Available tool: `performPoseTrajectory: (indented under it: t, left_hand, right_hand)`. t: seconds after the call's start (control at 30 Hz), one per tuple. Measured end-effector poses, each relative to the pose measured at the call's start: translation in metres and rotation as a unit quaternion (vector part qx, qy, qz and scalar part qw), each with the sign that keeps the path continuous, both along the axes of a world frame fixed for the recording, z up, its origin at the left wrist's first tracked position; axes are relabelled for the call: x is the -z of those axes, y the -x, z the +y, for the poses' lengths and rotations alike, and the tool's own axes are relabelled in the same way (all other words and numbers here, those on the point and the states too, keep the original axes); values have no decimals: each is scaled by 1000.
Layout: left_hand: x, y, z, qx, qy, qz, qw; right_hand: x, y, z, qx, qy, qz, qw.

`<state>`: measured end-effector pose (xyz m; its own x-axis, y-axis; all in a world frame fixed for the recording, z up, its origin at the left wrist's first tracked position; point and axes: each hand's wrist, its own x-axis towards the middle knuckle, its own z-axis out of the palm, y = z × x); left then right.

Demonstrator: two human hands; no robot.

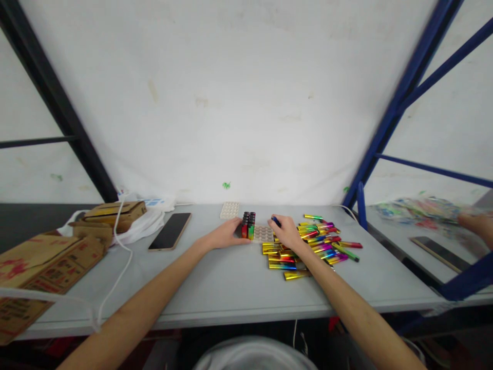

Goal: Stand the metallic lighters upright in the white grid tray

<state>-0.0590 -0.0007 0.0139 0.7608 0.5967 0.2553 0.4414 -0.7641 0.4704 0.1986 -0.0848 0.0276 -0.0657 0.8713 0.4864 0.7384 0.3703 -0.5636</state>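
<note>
Metallic, rainbow-coloured lighters [248, 226] with black tops stand upright in rows at the left end of a pale plastic tray [264, 234] with round cups. My left hand [226, 234] curls around the tray's left end, thumb in front, steadying it and the standing lighters. Over the tray's right end, my right hand [287, 232] is closed on a lighter [276, 221] whose dark blue end sticks out past the fingers; the rest is hidden. Beside and under my right wrist lies a loose pile of shiny lighters [283, 259].
Another cupped tray [230, 210] lies near the wall. To the left are a phone [170, 232], cardboard boxes [50, 262] and a white cable [127, 252]. Beyond the blue frame [389, 123], another person's blurred hand [477, 226] hovers above a second phone [440, 253].
</note>
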Motion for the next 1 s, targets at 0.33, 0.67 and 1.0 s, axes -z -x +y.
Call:
performPoseTrajectory:
  t: [0.33,0.67,1.0]
  left_hand:
    - [2,1,-1,-5,-5,-9,1000]
    - [0,0,-1,-7,-10,-14,1000]
    - [-1,0,-3,-5,-14,-11,1000]
  right_hand:
    - [13,-2,12,-59,-72,-6,996]
    - [13,-5,22,-5,9,-36,999]
    - [23,-5,36,-123,-8,-72,990]
